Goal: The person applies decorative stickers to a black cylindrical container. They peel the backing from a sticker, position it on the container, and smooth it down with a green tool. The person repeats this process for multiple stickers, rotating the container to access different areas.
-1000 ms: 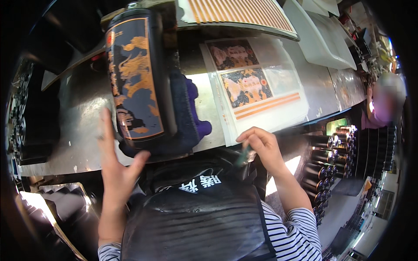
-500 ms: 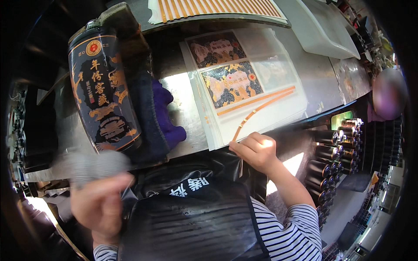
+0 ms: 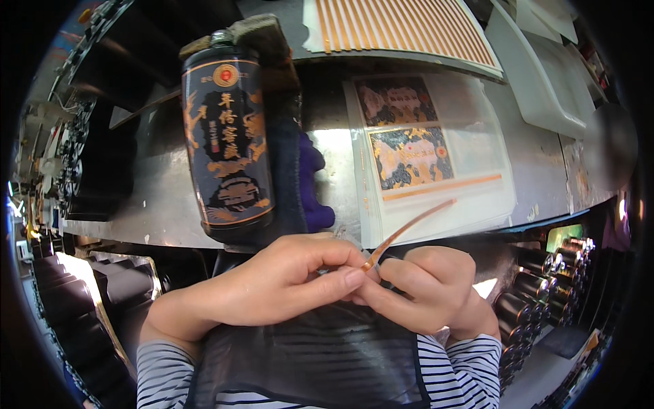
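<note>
In front of my apron, my left hand [image 3: 289, 279] and my right hand [image 3: 432, 286] meet. A thin, curved copper-gold adhesive-looking strip [image 3: 413, 228] rises from between them. My left thumb and forefinger pinch its lower part. My right fingers are curled closed against it; the strip's end is hidden in the hands. Beyond the left hand lies a black bottle [image 3: 228, 146] with a gold-patterned front, its neck pointing away. To its right, a stack of clear and white sheets [image 3: 470, 153] carries two patterned labels [image 3: 412, 157] and one straight gold strip [image 3: 443, 187].
Dark cloth with a purple edge [image 3: 315, 184] lies beside the bottle, whose neck is by a worn block [image 3: 262, 37]. A striped gold sheet [image 3: 402, 31] and white tray [image 3: 541, 82] sit at the back of the metal table [image 3: 146, 208]. Black bottles [image 3: 528, 293] stand lower right.
My left hand has come in from the lower left to meet my right hand. The curved strip has left the sheet's surface, and the whole view has shifted.
</note>
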